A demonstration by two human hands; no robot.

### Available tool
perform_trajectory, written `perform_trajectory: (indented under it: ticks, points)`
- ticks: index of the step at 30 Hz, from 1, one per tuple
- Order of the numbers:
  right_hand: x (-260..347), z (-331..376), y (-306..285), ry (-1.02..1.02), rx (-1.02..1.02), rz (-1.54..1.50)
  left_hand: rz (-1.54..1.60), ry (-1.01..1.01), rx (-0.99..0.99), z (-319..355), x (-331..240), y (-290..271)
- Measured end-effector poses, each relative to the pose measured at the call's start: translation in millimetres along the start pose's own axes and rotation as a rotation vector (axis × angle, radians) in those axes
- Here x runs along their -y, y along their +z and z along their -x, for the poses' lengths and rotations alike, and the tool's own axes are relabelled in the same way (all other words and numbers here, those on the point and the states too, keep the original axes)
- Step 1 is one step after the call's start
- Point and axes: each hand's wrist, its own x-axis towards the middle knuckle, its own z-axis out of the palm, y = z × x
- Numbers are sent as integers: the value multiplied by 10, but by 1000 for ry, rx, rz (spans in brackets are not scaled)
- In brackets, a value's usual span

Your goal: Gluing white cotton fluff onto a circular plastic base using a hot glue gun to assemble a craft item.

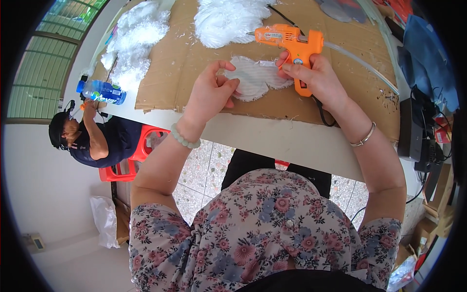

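Note:
An orange hot glue gun (290,39) is gripped by its handle in my right hand (318,78), its nozzle pointing left. From its rear a long clear glue stick (362,61) sticks out to the right. A white, feathery, wing-shaped piece (253,80) lies on the cardboard (170,85), partly behind my right fingers. My left hand (206,95) is beside the piece's left edge, index finger and thumb curved and apart. Whether its thumb touches the piece, I cannot tell.
White feathery heaps (228,22) and fluffy white material (138,36) cover the far cardboard. A bottle (104,92) lies at the left near another person (104,138). The gun's black cord (323,114) hangs near the table's front edge. Black boxes (411,129) stand at right.

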Motion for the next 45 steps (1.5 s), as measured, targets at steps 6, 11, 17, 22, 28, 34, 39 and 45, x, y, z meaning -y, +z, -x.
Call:
perform_trajectory:
  ticks: [6, 11, 17, 22, 28, 34, 39, 45]
  points:
    - [0, 21, 22, -11, 22, 56, -251, 131, 6, -16, 149, -35]
    - [1, 25, 22, -2, 11, 58, -510, 409, -135, 80, 124, -5]
    - [29, 31, 13, 12, -53, -32, -733, 1000, -55, 189, 161, 95]
    - [58, 5, -41, -22, -33, -97, -783, 897, 27, 198, 205, 91]
    - [119, 67, -42, -24, 19, -134, -798, 871, 43, 159, 234, 72]
    - [121, 114, -7, 49, 66, -39, -812, 858, 54, 143, 258, 66]
    - [104, 126, -1, 60, 84, 10, -816, 852, 55, 143, 231, 58]
    - [131, 104, -48, 49, 87, 12, -839, 819, 68, 155, 188, 52]
